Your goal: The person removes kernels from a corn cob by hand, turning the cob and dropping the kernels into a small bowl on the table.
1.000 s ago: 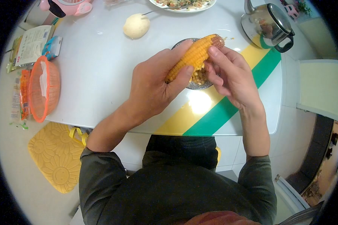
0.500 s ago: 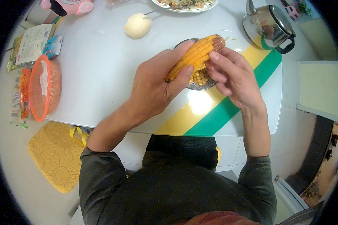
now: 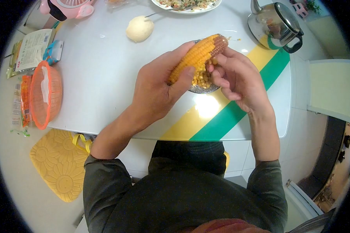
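Observation:
My left hand (image 3: 157, 79) is wrapped round a yellow ear of corn (image 3: 194, 56), its thumb along the near side. The ear slants up to the right, and the far end is bare reddish-brown cob. My right hand (image 3: 243, 75) is beside that bare end, thumb and fingertips pinched together on a few corn kernels (image 3: 212, 62), partly hidden by the fingers. Below the ear is a small patterned bowl (image 3: 204, 91) with loose kernels (image 3: 201, 80) in it. Both hands and the ear cover much of the bowl.
A round pale bun (image 3: 140, 29) lies beyond my left hand, near a plate (image 3: 187, 11) of chopped food with a utensil. A shiny teapot (image 3: 278, 27) stands at the far right. An orange basket (image 3: 46, 95) and food packets (image 3: 35, 48) are at the left.
My right hand's fingers have curled in from the bare cob end to the kernels lower on the ear. Both hands and the ear appear slightly further left and lower.

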Demonstrator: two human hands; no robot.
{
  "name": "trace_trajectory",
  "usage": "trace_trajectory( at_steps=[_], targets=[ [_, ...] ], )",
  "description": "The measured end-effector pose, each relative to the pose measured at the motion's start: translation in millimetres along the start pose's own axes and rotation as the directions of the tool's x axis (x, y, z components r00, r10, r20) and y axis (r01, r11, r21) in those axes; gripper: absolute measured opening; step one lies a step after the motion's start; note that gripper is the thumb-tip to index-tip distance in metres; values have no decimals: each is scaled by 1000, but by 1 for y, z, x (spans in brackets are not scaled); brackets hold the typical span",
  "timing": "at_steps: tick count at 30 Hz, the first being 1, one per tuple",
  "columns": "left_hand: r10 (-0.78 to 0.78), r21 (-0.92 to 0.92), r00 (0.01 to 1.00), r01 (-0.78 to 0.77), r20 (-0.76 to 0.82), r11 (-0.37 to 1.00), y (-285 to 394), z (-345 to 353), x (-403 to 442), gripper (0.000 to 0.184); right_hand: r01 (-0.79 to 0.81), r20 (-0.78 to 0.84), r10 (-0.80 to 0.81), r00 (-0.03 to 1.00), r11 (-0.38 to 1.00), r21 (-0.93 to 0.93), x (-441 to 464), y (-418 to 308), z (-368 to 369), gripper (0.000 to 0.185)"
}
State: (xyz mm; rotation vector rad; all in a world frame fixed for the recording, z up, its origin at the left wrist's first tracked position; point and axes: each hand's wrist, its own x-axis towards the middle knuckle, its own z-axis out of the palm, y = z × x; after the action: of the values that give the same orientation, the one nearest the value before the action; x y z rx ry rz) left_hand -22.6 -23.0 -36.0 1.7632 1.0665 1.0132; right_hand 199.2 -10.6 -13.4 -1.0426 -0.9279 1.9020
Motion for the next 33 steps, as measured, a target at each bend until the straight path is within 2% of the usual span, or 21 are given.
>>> trace_trajectory(
  at_steps=[3,6,9,12,15,20,23,24,27,29,33],
  targets=[
    [50,133,999,-51,10,990,-3,1,-2,45,44,-21,-45,999,998,-53,1,2,5,30],
    [54,167,998,-57,25,984,2,1,-3,46,101,-53,-108,993,988,-116,1,6,10,32],
    [258,157,961,-241,-98,958,-15,7,1,50,83,-43,-88,995,991,-108,-1,2,12,33],
    [235,162,968,-220,-86,962,-14,5,0,50,73,-35,-77,996,993,-98,-2,0,12,30],
    [90,168,996,-93,23,981,-2,-2,-3,45,61,-26,-64,998,995,-83,-1,1,9,27],
    [81,125,997,-82,17,989,-5,-2,-2,44,71,-39,-73,997,995,-64,0,5,8,26],
    [77,128,997,-78,15,989,-5,-1,-3,44,44,-68,-41,997,998,39,-3,-3,16,29],
    [76,129,997,-77,14,989,-5,-1,-3,45,55,-59,-54,997,998,11,-3,-2,15,31],
    [283,194,954,-260,-103,946,-15,7,1,50,98,-44,-103,994,989,-110,0,3,12,34],
    [274,218,958,-249,-89,944,-11,7,0,51,135,-47,-150,988,962,-237,1,7,12,35],
    [296,235,951,-269,-85,934,-14,6,1,52,109,-31,-117,993,975,-192,2,7,8,34]
  ],
)
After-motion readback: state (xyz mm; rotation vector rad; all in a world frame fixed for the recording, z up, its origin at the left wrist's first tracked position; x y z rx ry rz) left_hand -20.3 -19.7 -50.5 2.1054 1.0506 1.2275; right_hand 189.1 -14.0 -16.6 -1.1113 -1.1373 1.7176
